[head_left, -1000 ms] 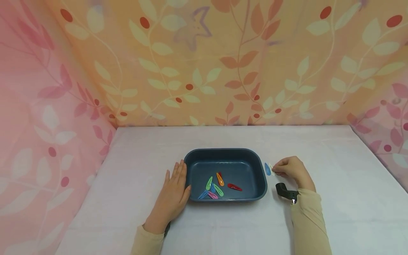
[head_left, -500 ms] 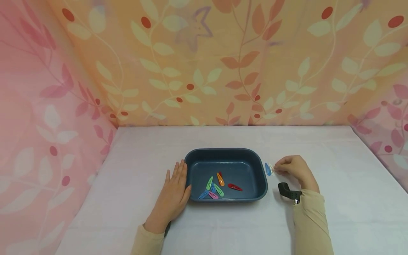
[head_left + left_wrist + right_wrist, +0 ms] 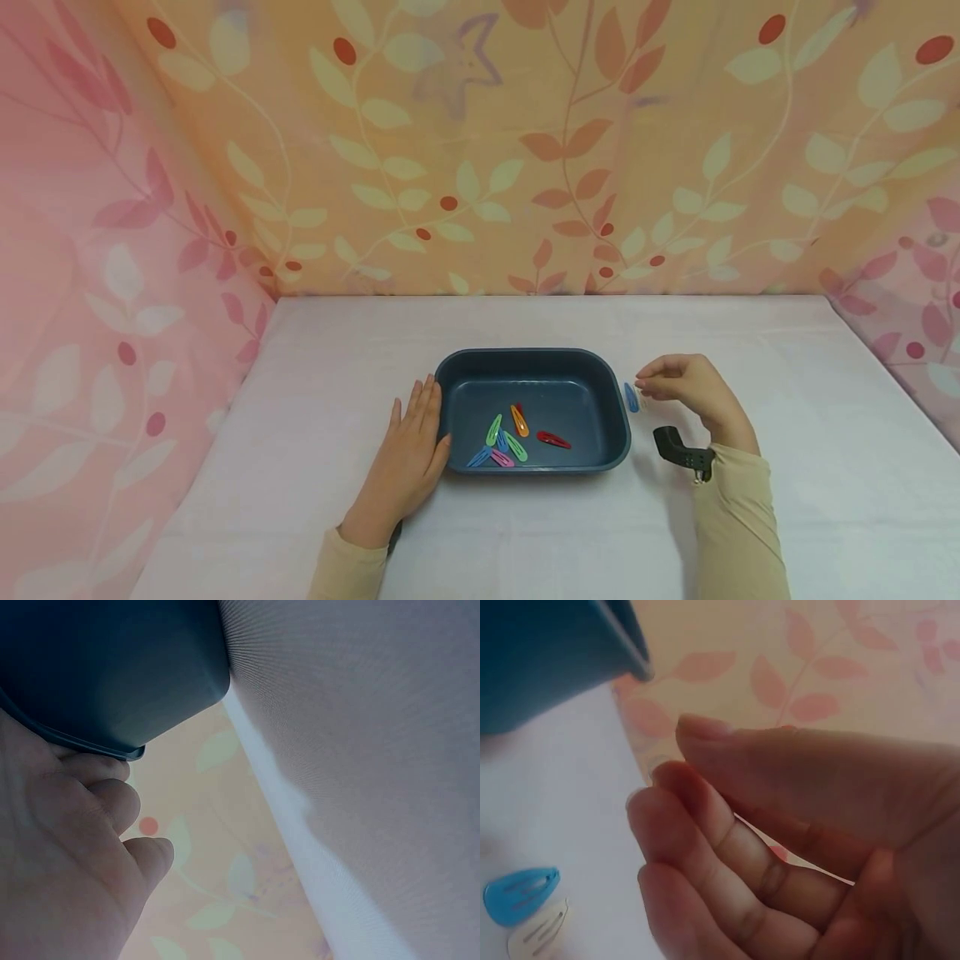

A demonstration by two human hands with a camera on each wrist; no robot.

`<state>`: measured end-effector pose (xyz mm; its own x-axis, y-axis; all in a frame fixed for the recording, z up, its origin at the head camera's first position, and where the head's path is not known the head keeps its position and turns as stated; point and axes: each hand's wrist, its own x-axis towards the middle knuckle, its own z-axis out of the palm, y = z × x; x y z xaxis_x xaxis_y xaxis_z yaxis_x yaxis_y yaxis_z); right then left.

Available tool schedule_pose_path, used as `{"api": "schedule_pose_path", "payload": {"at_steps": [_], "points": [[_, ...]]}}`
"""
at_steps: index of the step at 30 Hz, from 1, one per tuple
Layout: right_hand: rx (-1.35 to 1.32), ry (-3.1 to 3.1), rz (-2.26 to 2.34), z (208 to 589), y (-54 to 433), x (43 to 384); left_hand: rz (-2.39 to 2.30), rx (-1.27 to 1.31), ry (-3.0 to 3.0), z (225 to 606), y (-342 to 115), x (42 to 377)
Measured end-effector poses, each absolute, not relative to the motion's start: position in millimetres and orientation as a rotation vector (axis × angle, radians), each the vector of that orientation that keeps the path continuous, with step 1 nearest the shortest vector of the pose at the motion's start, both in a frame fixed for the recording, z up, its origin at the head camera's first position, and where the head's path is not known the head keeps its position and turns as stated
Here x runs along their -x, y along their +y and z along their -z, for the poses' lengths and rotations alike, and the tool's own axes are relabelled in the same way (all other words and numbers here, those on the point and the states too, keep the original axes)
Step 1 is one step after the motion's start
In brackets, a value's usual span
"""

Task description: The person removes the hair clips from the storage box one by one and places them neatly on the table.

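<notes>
My left hand (image 3: 405,458) lies with fingers straight against the left rim of a dark blue tray (image 3: 577,400). In the left wrist view its fingers (image 3: 112,802) bend along the tray's rim. To the right of the tray my right hand (image 3: 697,396) hovers, fingers loosely curved, with nothing between thumb and fingertips in the right wrist view. Below those fingertips a blue snap hair clip (image 3: 519,896) and a white snap hair clip (image 3: 538,930) lie side by side on the table. The hand partly covers the white clip in the head view.
Several snap hair clips lie in the tray, among them an orange clip (image 3: 519,421), a red clip (image 3: 553,440), a green clip (image 3: 493,430) and a pink clip (image 3: 502,458). A white cloth (image 3: 525,533) covers the table. Patterned fabric (image 3: 480,150) hangs behind it.
My right hand's fingertips have come up from beside the white clip and shifted slightly toward the tray, leaving the clip on the table. The left hand has stayed at the rim.
</notes>
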<state>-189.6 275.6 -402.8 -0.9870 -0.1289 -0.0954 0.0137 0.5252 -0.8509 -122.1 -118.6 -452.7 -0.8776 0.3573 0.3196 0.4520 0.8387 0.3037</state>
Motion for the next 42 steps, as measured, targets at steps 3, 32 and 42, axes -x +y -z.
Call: {"api": "schedule_pose_path", "payload": {"at_steps": [3,32,42], "points": [[0.136,2.602,1.473,399,271,188,0.544,0.621,-2.768,452,-118,122],[0.762,2.329,1.183,375,174,203,0.582,0.63,-2.763,453,-119,122],[1.008,2.19,0.923,384,121,212,0.584,0.629,-2.758,453,-119,122]]}}
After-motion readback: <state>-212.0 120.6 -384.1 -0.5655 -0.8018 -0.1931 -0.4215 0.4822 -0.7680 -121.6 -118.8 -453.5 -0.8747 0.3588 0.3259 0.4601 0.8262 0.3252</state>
